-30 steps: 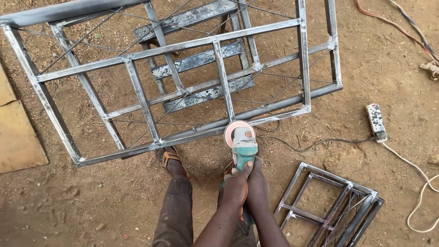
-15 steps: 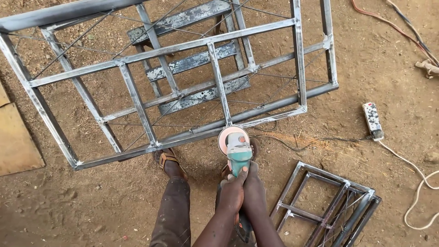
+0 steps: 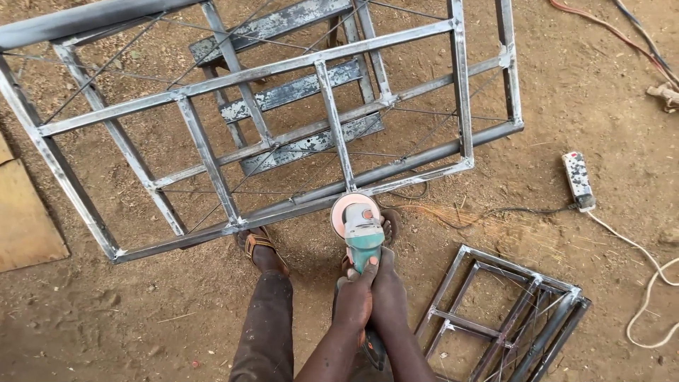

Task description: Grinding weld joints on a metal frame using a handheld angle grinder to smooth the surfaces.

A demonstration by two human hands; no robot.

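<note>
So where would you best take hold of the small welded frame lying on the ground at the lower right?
Probably by the long outer bar of the small welded frame on its right edge, coming from the right, where bare dirt leaves room. The bar is straight and thin enough for fingers to wrap around, and open gaps sit behind it. Both hands, left hand and right hand, currently hold the angle grinder.

No packages, labels, signs or screens show anywhere (only bare metal, tools and dirt).

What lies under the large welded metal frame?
Under the large grey steel frame lie bare brown dirt and three paint-flaked flat metal slats. What the frame's bars hide cannot be seen.
</note>
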